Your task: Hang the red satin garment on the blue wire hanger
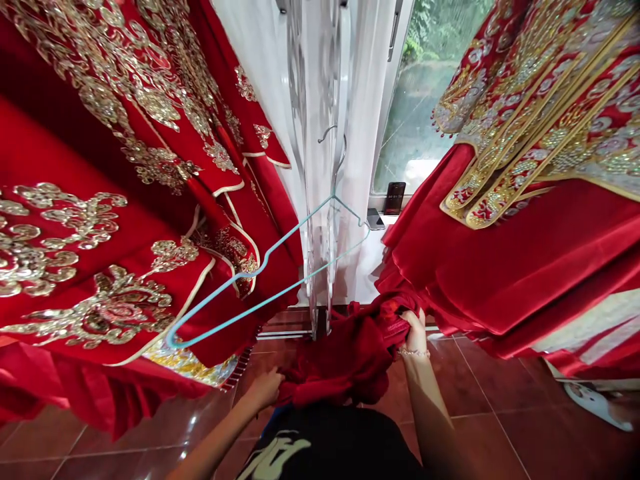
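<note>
1. At the far left hangs a red garment (100,200) with heavy gold embroidery.
2. In front of its lower part hangs a light blue wire hanger (265,273), tilted and with nothing on it. Its hook reaches up toward the white curtain (365,100).
3. The left hand (265,387) is low, over the brown tiled floor (480,393). Its fingers are curled shut on the lower left edge of the red cloth (345,360).
4. The red cloth is bunched up between both hands, right of the left hand and below and left of the right one.
5. The right hand (413,327), with a bracelet (415,352) at the wrist, is closed in a fist on the cloth's upper right corner.
6. Behind, a dark phone (395,198) stands on the window sill; a second embroidered garment (540,133) hangs at the far right.
</note>
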Motion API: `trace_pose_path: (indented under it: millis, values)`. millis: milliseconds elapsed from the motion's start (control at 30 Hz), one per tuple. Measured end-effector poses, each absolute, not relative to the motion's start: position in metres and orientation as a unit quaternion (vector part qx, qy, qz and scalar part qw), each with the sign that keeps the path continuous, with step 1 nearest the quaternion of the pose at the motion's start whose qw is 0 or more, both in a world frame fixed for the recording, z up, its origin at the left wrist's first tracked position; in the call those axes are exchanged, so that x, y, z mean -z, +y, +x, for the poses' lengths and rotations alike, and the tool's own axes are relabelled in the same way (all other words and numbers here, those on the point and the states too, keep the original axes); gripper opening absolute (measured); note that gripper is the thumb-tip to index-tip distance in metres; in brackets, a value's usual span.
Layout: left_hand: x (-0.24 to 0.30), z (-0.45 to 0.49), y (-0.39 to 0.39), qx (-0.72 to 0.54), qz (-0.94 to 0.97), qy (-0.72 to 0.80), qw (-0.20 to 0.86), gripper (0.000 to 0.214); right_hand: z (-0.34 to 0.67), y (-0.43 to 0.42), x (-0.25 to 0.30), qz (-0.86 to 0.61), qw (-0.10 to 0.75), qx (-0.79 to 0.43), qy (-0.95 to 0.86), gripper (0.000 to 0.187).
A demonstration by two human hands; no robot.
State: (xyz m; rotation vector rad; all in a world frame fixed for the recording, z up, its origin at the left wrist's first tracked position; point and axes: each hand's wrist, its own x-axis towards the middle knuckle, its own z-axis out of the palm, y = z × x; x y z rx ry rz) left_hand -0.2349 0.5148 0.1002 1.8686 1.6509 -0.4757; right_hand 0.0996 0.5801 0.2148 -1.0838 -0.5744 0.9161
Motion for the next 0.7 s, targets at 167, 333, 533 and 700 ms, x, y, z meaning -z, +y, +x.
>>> trace_pose_path:
  millis: [167,333,533,700]
  values:
    - [-0.085,-0.226,0.516,0.101,0.699,0.657,0.266,0.034,0.099,0.562,-0.212,-0.529,0.709,-0.401,-0.24,0.026]
    - [-0.097,-0.232,0.548,0.058,0.676,0.71,0.19,0.036,0.103,0.549,-0.212,-0.539,0.693,-0.403,-0.259,0.028]
    - [-0.097,-0.243,0.565,0.099,0.678,0.702,0.194,0.039,0.096,0.538,-0.216,-0.499,0.679,-0.444,-0.306,0.038]
    - [-0.07,-0.236,0.544,0.144,0.666,0.665,0.305,0.033,0.094,0.528,-0.212,-0.5,0.675,-0.44,-0.319,0.034]
